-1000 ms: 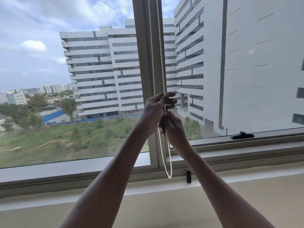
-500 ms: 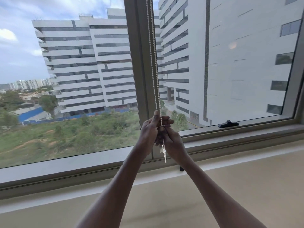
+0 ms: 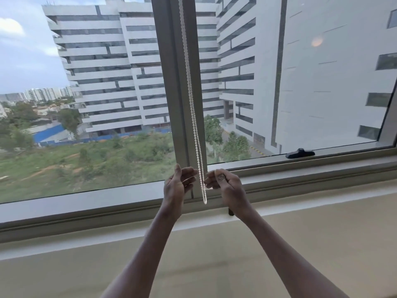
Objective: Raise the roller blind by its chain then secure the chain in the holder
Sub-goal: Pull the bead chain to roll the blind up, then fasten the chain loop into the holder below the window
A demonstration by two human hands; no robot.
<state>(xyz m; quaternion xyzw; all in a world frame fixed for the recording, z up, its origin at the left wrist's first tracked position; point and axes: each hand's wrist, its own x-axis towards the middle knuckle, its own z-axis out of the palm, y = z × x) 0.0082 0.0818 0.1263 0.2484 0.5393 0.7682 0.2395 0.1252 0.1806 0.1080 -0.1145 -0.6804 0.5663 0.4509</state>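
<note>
So both hands are up at the foot of the window's grey mullion (image 3: 171,87), one to each side of the white bead chain (image 3: 194,117). That chain hangs as a narrow loop down the face of the mullion, two strands running close together, and its bottom bend dangles free just above the lower window frame (image 3: 86,209). Left hand (image 3: 177,184) sits just left of the strands, palm turned inward, thumb pointing up, fingers loosely curved toward the chain with nothing clasped in them; there looks to be a sliver of gap between fingertips and beads. Right hand (image 3: 224,183) is just right of the loop, fingers curled in, thumb and forefinger drawn together right at the strand, and with the blur there I cannot say whether it pinches the beads or merely brushes them. Below that right wrist, a small dark chain holder (image 3: 231,212) pokes out from the frame, mostly hidden by the forearm, and the loop's bottom end hangs to its left, not hooked in it. Further right, a black window handle (image 3: 299,153) lies flat on the sash rail. Beyond the glass stand white banded office blocks (image 3: 103,72) over a patch of green scrub, and a pale cream sill (image 3: 300,244) spreads out beneath both forearms.
</note>
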